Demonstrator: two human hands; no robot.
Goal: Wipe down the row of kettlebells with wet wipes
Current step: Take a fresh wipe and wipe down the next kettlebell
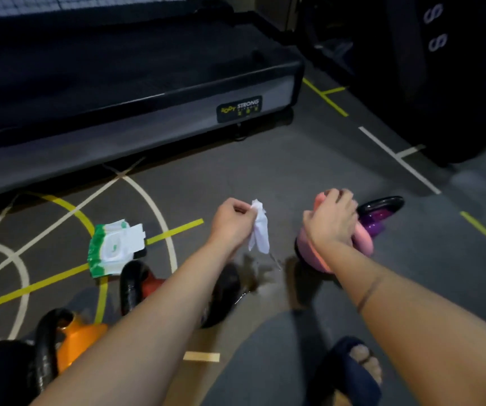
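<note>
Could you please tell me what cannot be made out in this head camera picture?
Head view only.
Red kettlebell: body mostly hidden behind the left forearm.
Orange kettlebell: lower part hidden by the same forearm.
Pink kettlebell: handle partly covered by the right hand.
Purple kettlebell: lower part behind the pink one, blurred.
Wipe in the left hand: crumpled, blurred; dirt unreadable.

Kettlebells on the floor [294,159], row running near left to far right: first kettlebell [80,338] near left. Second kettlebell [136,285] just beyond it, partly under the left forearm. Third kettlebell [309,250] right of centre. Fourth kettlebell [379,212] just behind it. Wipe pack [113,247] on floor, far side of second. Left hand [230,221] pinches wipe [259,230] between second and third. Right hand [332,221] grips third's handle. Treadmill [136,83] far left. Slippered foot [350,367] near right.
</note>
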